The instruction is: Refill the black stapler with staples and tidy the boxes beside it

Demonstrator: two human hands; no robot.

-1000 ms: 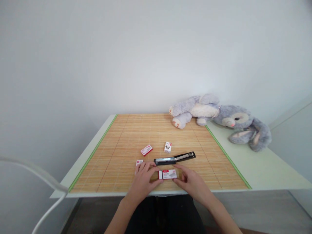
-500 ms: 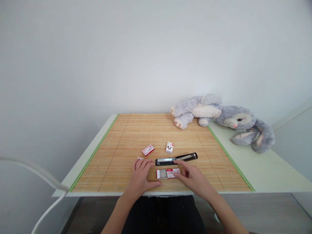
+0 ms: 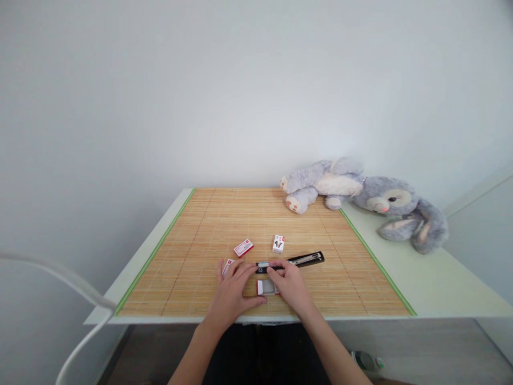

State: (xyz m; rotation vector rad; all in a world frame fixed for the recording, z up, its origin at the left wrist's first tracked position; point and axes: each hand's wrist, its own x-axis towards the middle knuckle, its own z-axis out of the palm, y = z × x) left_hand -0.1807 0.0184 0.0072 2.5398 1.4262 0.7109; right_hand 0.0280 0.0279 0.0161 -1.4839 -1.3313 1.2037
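Observation:
A black stapler [image 3: 305,260] lies opened flat on the bamboo mat, its metal staple channel showing. My right hand [image 3: 292,286] is over its left part, thumb and forefinger drawn together at the channel; any small piece between them is hidden. The fingers of my left hand [image 3: 230,294] are spread, with the fingertips at the stapler's left end and the thumb low beside the box. Between the hands is a partly slid-open staple box [image 3: 266,287], its grey tray visible and its right side covered by my right hand. A red-and-white box [image 3: 228,266] shows behind my left fingers.
Farther back on the bamboo mat [image 3: 240,214] are a flat red-and-white box [image 3: 243,247] and a small white box [image 3: 278,244]. A grey plush rabbit [image 3: 340,184] lies at the back right. A white cable [image 3: 80,286] hangs at the left.
My right hand has moved left and inward from the staple box's right side onto the stapler's channel. My left hand has stayed nearly still.

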